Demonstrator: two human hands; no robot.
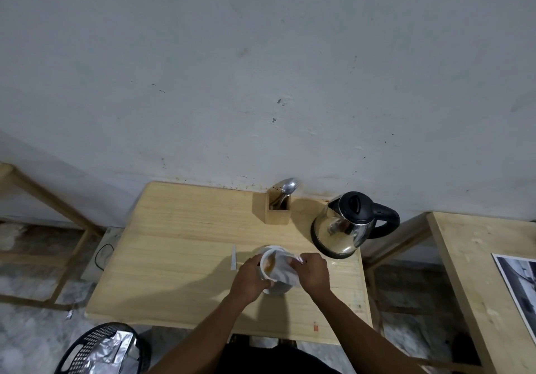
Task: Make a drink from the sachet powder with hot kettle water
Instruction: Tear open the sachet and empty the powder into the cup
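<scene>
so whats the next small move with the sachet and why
Probably finish emptying it: the right hand tilts the sachet over the cup, which the left hand steadies, and brownish powder shows inside. Then set the sachet down before reaching for the kettle.

Two bare forearms reach in from the bottom edge, uncovered from elbow to wrist, with no sleeves in sight. The left hand [251, 279] and the right hand [313, 272] are also bare: no gloves, rings, watch or bands can be made out. Between the arms, at the bottom edge, a patch of dark, near-black clothing covers the person's body.
</scene>
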